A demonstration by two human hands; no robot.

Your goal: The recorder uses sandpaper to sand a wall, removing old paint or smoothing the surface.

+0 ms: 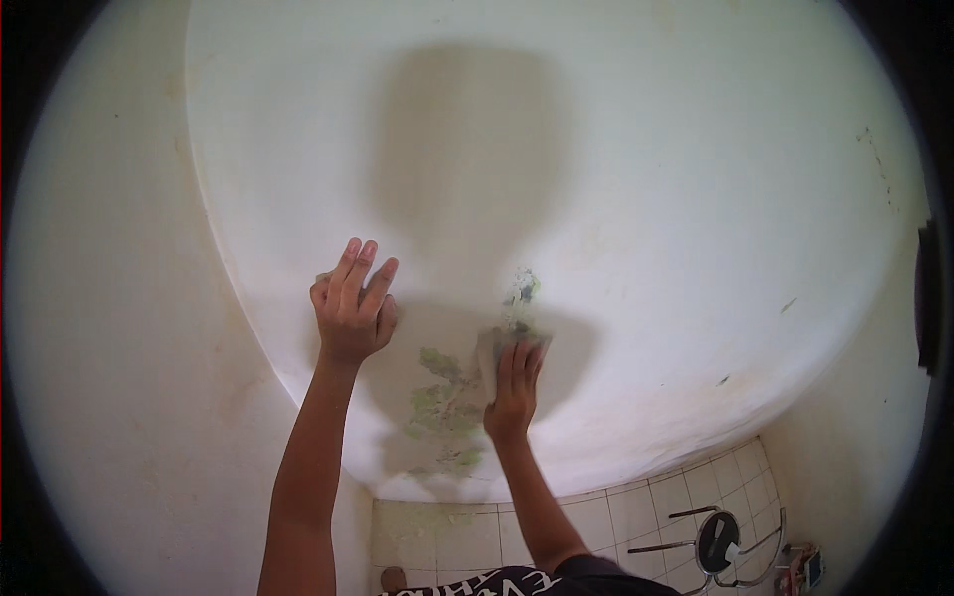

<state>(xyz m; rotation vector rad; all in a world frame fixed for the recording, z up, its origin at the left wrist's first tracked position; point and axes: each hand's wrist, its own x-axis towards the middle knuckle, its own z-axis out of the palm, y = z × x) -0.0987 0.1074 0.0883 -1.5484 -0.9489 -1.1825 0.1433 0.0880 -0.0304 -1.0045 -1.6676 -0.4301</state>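
My right hand (512,392) presses a flat greyish sheet, which looks like sandpaper (487,360), against the white wall (676,248). Its fingers point up and lie over the sheet. Just above it is a patch of chipped paint (523,288) with dark and greenish marks. To the lower left of that hand, a larger green, flaking patch (442,407) runs down toward the floor. My left hand (353,306) rests higher on the wall, near the corner, with several fingers stretched upward and apart. Whether anything lies under its palm is hidden.
A side wall (129,298) meets this wall at the left. Below lies a tiled floor (626,521) with a black-seated metal stool (717,541) at the lower right. Small colourful items (800,571) are beside the stool. A dark object (928,298) is at the far right edge.
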